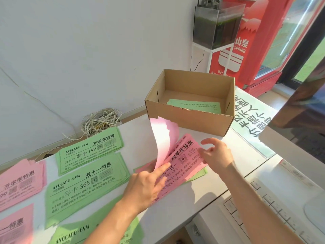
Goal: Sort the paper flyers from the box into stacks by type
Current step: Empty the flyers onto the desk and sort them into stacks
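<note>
Counter (202, 191): white, carries all items.
Cardboard box (190, 118): open-topped, at the far edge; green flyers (195, 105) lie flat inside.
Green stacks (84, 185): three, left of centre, printed side up.
Pink stacks (19, 182): two, at the far left edge.
Unsorted pile (182, 162): pink on top, green edges beneath, just in front of the box.
Lifted pink flyer (163, 138): curled upward, blank side showing.
Left hand (146, 187): pinching the lifted flyer's lower end.
Right hand (218, 155): fingers loosely spread, tips on the pile's right end.
</note>
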Tool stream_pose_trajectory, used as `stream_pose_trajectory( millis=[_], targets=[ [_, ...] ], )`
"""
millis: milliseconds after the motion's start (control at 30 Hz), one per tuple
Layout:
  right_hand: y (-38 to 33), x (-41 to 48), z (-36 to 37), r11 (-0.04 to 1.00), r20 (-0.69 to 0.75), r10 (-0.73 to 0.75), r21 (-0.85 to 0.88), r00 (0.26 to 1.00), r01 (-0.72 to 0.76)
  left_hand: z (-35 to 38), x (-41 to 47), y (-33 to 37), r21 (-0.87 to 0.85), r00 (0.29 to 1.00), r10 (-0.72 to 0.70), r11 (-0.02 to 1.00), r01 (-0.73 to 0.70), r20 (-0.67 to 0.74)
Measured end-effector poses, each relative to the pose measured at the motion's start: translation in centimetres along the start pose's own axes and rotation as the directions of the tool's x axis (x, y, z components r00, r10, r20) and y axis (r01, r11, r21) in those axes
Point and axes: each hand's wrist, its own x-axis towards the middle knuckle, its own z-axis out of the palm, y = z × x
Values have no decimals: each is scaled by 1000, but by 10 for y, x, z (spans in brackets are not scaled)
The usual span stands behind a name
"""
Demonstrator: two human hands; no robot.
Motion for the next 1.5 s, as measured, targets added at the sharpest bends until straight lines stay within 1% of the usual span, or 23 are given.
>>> stream_pose_trajectory(
  millis=[33,67,133,167,200,233,367,467,567,667,767,833,900,933,967,1033,1100,1167,1233,1300,1333,1400,1500],
  targets=[
    [-2,0,0,989,13,26,147,1000,-27,0,1,2,4,998,-37,999,37,46],
    [-5,0,-1,951,45,53,302,998,-64,1,1,4,1,994,-61,998,61,88],
    [-11,-1,-3,809,137,81,569,987,-145,2,2,8,64,990,-60,997,52,126],
    [-13,-2,-3,735,176,78,655,981,-176,1,2,8,84,993,-58,995,49,106],
    [-14,-2,-4,686,200,72,701,977,-194,2,3,7,70,996,-61,996,56,66],
    [-14,-1,-3,672,208,72,712,975,-202,1,3,5,30,999,-41,999,41,15],
    [-3,0,0,792,164,112,580,980,-188,-4,3,-4,-152,999,-20,988,13,-42],
    [5,0,5,832,152,125,523,980,-187,0,-1,-8,-120,999,-18,993,12,-50],
    [7,0,9,871,115,130,462,985,-168,0,3,-6,-19,999,-34,999,33,-24],
    [8,2,10,875,101,124,458,987,-157,0,2,-2,116,1000,6,993,-4,-13],
    [7,2,8,849,104,118,505,988,-155,3,2,12,212,983,-83,976,48,163],
    [4,1,6,803,130,112,572,985,-167,0,3,21,277,970,-112,960,50,215],
    [2,0,5,722,148,102,669,984,-176,2,4,19,269,978,-92,962,39,189],
    [3,0,4,688,134,102,706,986,-167,4,5,17,245,988,-57,969,20,143],
    [4,0,2,679,100,112,719,989,-149,5,4,15,236,995,-8,972,-14,95],
    [6,1,-1,724,1,144,682,990,-106,5,4,10,217,997,51,974,-63,63],
    [9,1,-5,799,-74,146,597,987,-74,9,4,5,173,998,51,983,-56,32],
    [11,0,-6,863,-50,126,498,991,-84,6,7,3,80,1000,-21,997,22,-13],
    [12,-1,-2,922,20,99,374,995,-99,2,9,1,-43,989,-147,988,145,-35],
    [13,-2,4,964,60,78,250,995,-91,0,9,0,-183,961,-275,947,265,-33],
    [14,-1,6,971,63,68,223,996,-80,-1,10,0,-228,943,-330,921,316,-28],
    [13,0,10,967,65,59,242,996,-73,-1,10,-2,-270,921,-388,891,365,-35],
    [13,1,12,957,51,68,278,996,-80,0,10,-7,-287,912,-410,876,388,-18]
  ],
)
